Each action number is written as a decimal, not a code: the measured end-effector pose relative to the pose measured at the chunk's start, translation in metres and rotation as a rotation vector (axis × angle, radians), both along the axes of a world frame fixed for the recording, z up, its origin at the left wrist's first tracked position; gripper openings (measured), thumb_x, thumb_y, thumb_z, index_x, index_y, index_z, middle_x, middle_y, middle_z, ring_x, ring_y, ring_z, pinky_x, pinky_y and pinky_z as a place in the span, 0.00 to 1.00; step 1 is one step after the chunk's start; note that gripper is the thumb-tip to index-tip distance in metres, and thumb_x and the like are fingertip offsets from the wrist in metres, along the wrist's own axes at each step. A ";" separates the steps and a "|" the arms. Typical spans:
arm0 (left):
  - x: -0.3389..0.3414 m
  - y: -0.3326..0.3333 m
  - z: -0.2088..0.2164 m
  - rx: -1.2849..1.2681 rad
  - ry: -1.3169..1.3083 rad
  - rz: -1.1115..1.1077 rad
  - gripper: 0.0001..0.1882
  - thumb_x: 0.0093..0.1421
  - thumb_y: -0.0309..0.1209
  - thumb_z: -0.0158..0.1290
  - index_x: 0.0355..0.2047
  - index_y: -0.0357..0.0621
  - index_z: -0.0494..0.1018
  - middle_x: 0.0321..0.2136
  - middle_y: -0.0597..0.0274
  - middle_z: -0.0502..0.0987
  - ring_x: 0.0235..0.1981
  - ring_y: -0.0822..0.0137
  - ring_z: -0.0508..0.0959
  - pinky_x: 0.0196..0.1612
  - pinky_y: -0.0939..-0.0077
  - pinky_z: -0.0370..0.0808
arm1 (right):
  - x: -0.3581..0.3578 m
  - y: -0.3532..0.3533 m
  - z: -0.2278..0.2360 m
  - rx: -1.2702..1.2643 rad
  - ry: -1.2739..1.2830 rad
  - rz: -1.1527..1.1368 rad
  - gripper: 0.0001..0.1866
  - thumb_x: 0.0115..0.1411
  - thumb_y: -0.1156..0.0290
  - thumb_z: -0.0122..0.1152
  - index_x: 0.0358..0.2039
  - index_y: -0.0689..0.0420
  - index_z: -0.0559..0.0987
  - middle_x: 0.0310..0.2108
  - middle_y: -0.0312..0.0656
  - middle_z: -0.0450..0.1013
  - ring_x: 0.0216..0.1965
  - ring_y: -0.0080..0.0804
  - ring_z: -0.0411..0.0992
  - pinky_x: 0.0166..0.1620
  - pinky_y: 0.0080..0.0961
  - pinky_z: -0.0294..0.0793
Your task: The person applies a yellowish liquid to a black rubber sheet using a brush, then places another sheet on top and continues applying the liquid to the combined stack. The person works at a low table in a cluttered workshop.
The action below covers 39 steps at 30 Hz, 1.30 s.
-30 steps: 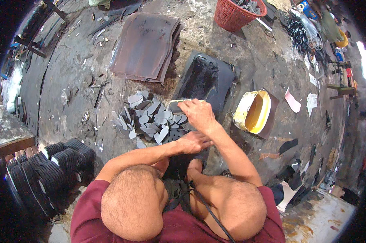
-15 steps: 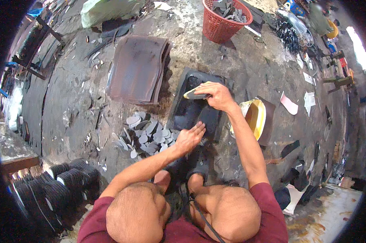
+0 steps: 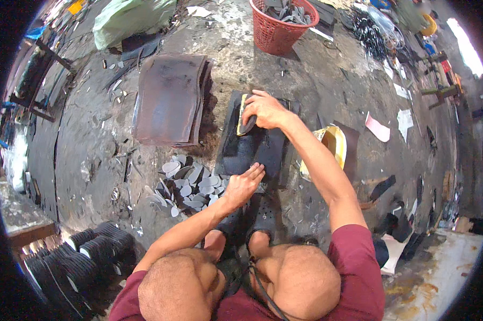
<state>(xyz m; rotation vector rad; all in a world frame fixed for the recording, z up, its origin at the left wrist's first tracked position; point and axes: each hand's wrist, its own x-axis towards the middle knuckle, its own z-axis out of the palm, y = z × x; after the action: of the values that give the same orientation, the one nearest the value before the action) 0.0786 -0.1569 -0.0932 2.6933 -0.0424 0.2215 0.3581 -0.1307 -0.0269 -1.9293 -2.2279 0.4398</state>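
Right hand and its pad have swung from sideways to upright

Half a second ago the pad (image 3: pixel 242 115) pointed toward the left of the frame; now its yellow-smeared edge runs up and down, above the centre of the picture. Its holder, the right hand (image 3: pixel 268 111), has turned with it, fingers curled around the pad and gripping it. Below, the left hand (image 3: pixel 243 186) keeps its place, fingers stretched flat and together, tips resting on the dark sheet (image 3: pixel 263 152) without grasping. The whole view has shifted a little too, so the red basket (image 3: pixel 276 32) sits farther left at the top.

That sheet lies on the black board (image 3: pixel 225 115), with the pad near the board's upper left edge. Grey oval cutouts (image 3: pixel 196 187) crowd just beside the board's lower left corner, and the brown sheet stack (image 3: pixel 166 101) stands off its upper left side, leaving a narrow strip of floor (image 3: pixel 332 75) between. Close on the right, the yellow-smeared container (image 3: pixel 335 140) is partly hidden behind the right forearm. Widest room lies above the board, where floor stretches up to the basket.
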 end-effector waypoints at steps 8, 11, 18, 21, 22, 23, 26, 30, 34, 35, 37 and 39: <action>0.002 0.000 0.010 -0.006 0.020 0.000 0.27 0.53 0.23 0.54 0.56 0.44 0.74 0.63 0.60 0.71 0.64 0.64 0.71 0.47 0.67 0.83 | 0.043 -0.109 0.001 -0.149 0.124 -0.834 0.27 0.50 0.75 0.59 0.45 0.25 0.84 0.44 0.37 0.82 0.46 0.40 0.79 0.50 0.41 0.77; 0.004 -0.004 0.005 0.023 -0.035 0.018 0.26 0.53 0.24 0.55 0.55 0.44 0.75 0.61 0.61 0.73 0.62 0.64 0.73 0.47 0.69 0.83 | 0.017 -0.140 0.004 -0.208 0.160 -0.950 0.23 0.55 0.66 0.62 0.49 0.23 0.82 0.44 0.39 0.82 0.46 0.44 0.79 0.49 0.42 0.78; 0.002 -0.004 0.006 0.043 -0.045 0.047 0.25 0.53 0.22 0.54 0.54 0.41 0.75 0.62 0.59 0.72 0.64 0.64 0.71 0.44 0.71 0.82 | -0.036 -0.147 0.035 -0.218 0.135 -0.783 0.21 0.58 0.63 0.61 0.53 0.33 0.80 0.45 0.43 0.81 0.47 0.49 0.78 0.49 0.45 0.77; 0.011 -0.005 0.014 0.024 -0.104 0.073 0.22 0.57 0.25 0.54 0.54 0.44 0.76 0.60 0.62 0.74 0.63 0.66 0.72 0.41 0.70 0.83 | -0.047 -0.138 0.018 0.035 0.175 -0.959 0.21 0.59 0.62 0.59 0.54 0.38 0.78 0.44 0.47 0.81 0.47 0.53 0.78 0.49 0.47 0.76; 0.008 0.000 0.016 0.057 -0.082 0.056 0.21 0.58 0.25 0.54 0.54 0.44 0.76 0.60 0.62 0.74 0.63 0.66 0.72 0.41 0.70 0.83 | -0.053 -0.142 0.012 -0.015 0.182 -0.987 0.22 0.59 0.62 0.59 0.55 0.39 0.78 0.44 0.48 0.80 0.47 0.53 0.78 0.49 0.48 0.76; 0.003 0.003 0.017 0.089 -0.061 0.040 0.21 0.58 0.25 0.54 0.54 0.44 0.76 0.60 0.62 0.74 0.63 0.66 0.72 0.42 0.70 0.83 | -0.059 -0.153 0.009 -0.065 0.188 -1.014 0.22 0.59 0.62 0.59 0.56 0.39 0.77 0.44 0.49 0.80 0.47 0.54 0.78 0.49 0.49 0.76; 0.016 0.010 0.017 0.048 -0.074 0.055 0.22 0.58 0.25 0.54 0.54 0.44 0.75 0.61 0.61 0.73 0.63 0.65 0.71 0.43 0.69 0.82 | -0.040 -0.157 -0.001 -0.046 0.093 -1.024 0.24 0.61 0.60 0.59 0.58 0.42 0.74 0.43 0.52 0.80 0.44 0.57 0.78 0.47 0.53 0.75; 0.023 0.011 0.016 -0.063 -0.078 0.108 0.21 0.59 0.23 0.54 0.53 0.44 0.75 0.60 0.59 0.74 0.62 0.60 0.72 0.47 0.66 0.81 | -0.019 -0.107 0.010 0.039 0.060 -1.051 0.22 0.62 0.59 0.59 0.57 0.44 0.74 0.40 0.53 0.80 0.42 0.58 0.78 0.46 0.54 0.75; 0.016 0.018 0.019 -0.154 -0.099 0.079 0.22 0.57 0.19 0.54 0.52 0.47 0.77 0.59 0.58 0.75 0.62 0.59 0.73 0.50 0.66 0.80 | -0.047 -0.123 0.001 -0.008 0.071 -0.943 0.21 0.61 0.59 0.60 0.55 0.44 0.75 0.38 0.52 0.81 0.42 0.58 0.78 0.44 0.54 0.76; 0.011 0.021 0.019 -0.191 -0.109 0.066 0.23 0.56 0.18 0.54 0.52 0.48 0.77 0.59 0.58 0.75 0.62 0.59 0.73 0.51 0.66 0.80 | -0.060 -0.134 0.000 0.041 0.110 -0.895 0.18 0.62 0.61 0.60 0.53 0.44 0.76 0.37 0.51 0.81 0.40 0.58 0.79 0.41 0.52 0.76; 0.004 0.024 0.030 -0.261 -0.222 0.138 0.24 0.53 0.16 0.55 0.50 0.49 0.78 0.58 0.59 0.76 0.61 0.60 0.74 0.52 0.66 0.80 | -0.089 -0.161 0.011 0.077 0.115 -0.848 0.16 0.62 0.63 0.59 0.51 0.43 0.77 0.33 0.48 0.80 0.36 0.55 0.79 0.37 0.50 0.77; -0.001 0.025 0.027 -0.343 -0.351 0.272 0.25 0.51 0.13 0.54 0.48 0.51 0.80 0.56 0.60 0.77 0.59 0.60 0.76 0.53 0.65 0.79 | -0.114 -0.181 0.008 0.144 0.086 -0.810 0.16 0.62 0.65 0.60 0.51 0.42 0.77 0.31 0.47 0.79 0.33 0.52 0.78 0.35 0.48 0.77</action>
<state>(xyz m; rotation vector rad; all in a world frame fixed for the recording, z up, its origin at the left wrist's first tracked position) 0.0775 -0.1320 -0.0657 2.2834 0.2365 0.7142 0.2439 -0.3116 -0.0188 -2.4284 -1.2111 0.2155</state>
